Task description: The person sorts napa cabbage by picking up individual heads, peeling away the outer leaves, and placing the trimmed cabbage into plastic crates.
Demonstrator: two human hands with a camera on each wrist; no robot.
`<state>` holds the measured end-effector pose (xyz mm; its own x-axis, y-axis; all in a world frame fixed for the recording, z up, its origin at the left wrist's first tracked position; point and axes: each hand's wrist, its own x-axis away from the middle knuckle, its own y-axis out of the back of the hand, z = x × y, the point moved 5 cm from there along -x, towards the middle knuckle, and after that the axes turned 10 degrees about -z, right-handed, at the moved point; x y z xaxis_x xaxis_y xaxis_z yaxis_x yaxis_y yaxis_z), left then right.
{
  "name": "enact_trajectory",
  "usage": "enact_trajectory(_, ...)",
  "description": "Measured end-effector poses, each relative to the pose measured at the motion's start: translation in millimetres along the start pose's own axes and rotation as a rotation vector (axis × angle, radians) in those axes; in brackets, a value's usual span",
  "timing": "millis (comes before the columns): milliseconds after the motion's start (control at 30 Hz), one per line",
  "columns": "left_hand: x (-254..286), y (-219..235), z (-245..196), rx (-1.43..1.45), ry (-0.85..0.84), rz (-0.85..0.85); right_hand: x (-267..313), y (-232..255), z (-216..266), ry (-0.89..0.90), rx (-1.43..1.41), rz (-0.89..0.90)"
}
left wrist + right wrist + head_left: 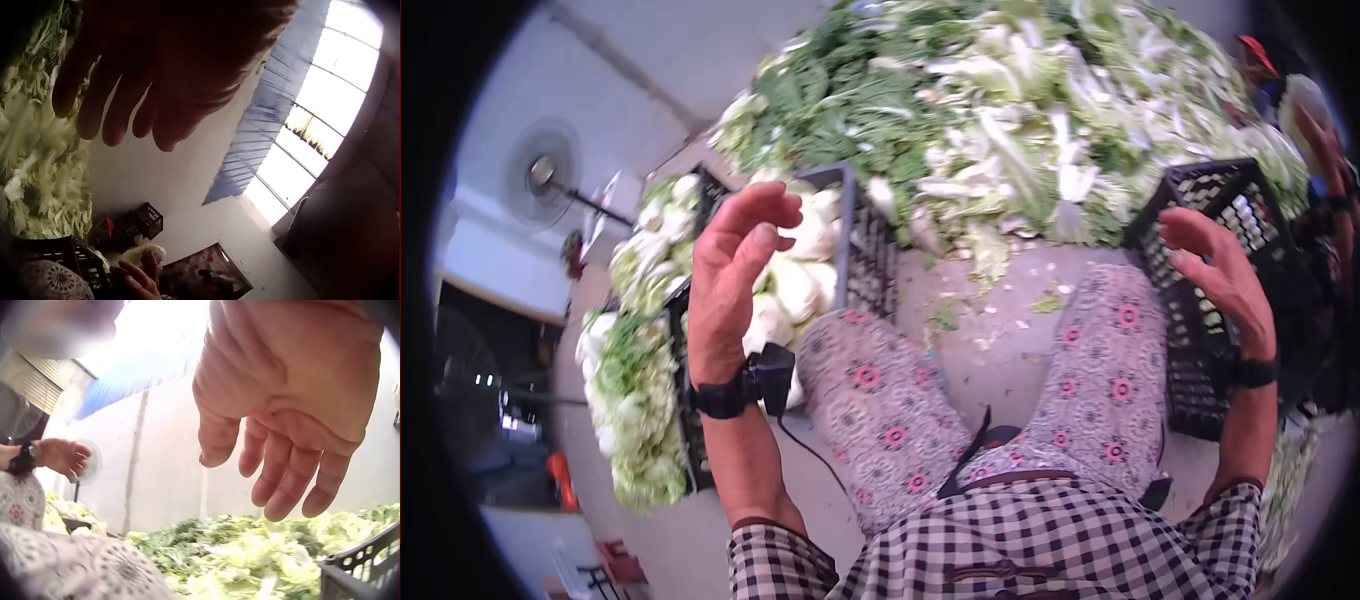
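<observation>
1. The left hand [735, 275] is raised left of centre in the head view, loosely wide and holding nothing, its fingers bent and its thumb apart from them.
2. The right hand [1225, 285], at the right of that view, is also loosely wide and holds nothing, its fingers slightly bent.
3. A black strap [722, 399] circles the left wrist; another strap [1256, 373] circles the right.
4. Pale cabbages [795, 290] fill the left crate [868, 250], just beside the left hand as seen in the head view.
5. The right crate [1245, 190], black and slatted, shows behind the right hand.
6. Patterned trousers [890, 410] cover the knees, lower centre, above the floor [990, 345].
7. A heap of leaves [1000, 130], green and white, spreads across the top of the frame.
8. More cabbages lie at middle left, below a fan [542, 172] at upper left.
</observation>
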<state>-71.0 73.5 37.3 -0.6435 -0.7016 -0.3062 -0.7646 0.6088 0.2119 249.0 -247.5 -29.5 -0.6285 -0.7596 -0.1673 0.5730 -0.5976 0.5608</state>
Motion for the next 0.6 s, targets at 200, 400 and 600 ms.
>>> enact_trajectory(200, 65.1, 150.4, 42.2, -0.890, 0.044, -0.278, -10.9, -25.3, -24.1, -0.033, -0.027, 0.057)
enact_trajectory(400, 127.0, 169.6, 86.8, -1.065, 0.185, -0.184, -15.1, -32.7, -32.3, -0.076, -0.063, 0.112)
enact_trajectory(600, 110.6, 210.1, 132.4, -0.967, 0.226, -0.345, -8.4, -34.6, -30.7, -0.123, -0.073, 0.137)
